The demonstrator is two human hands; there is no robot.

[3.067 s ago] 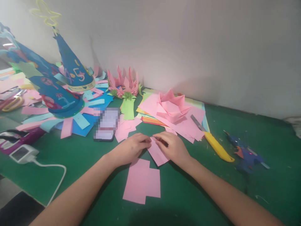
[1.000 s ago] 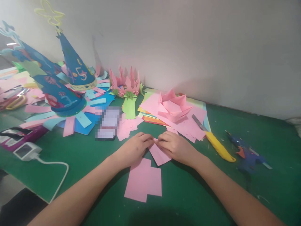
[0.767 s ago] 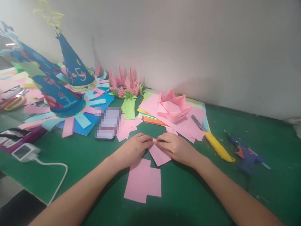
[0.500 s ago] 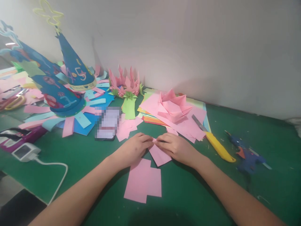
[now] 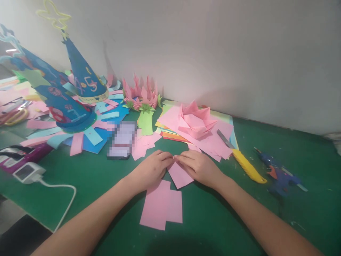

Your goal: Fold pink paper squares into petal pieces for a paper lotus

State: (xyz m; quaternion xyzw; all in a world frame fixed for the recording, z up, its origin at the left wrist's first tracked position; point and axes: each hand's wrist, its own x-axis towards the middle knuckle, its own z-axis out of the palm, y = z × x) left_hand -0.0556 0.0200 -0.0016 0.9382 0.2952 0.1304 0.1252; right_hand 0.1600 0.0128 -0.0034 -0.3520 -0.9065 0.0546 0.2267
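Note:
A small piece of pink paper lies on the green table between my hands, its far corner under my fingertips. My left hand pinches that corner from the left, fingers together. From the right, my right hand does the same, its fingertips nearly meeting the left ones. The exact grip is partly hidden by the fingers. Nearer to me rest flat pink paper rectangles, overlapping one another. Behind my hands a folded pink paper flower sits on a stack of coloured sheets.
At right lie a yellow utility knife with its blade out and a blue glue gun. Left are a phone, a white charger with cable, and blue cone hats. A pink paper crown stands by the wall.
Almost nothing differs. Both hands stay at the far corner of the pink paper, and the whole view has shifted very slightly.

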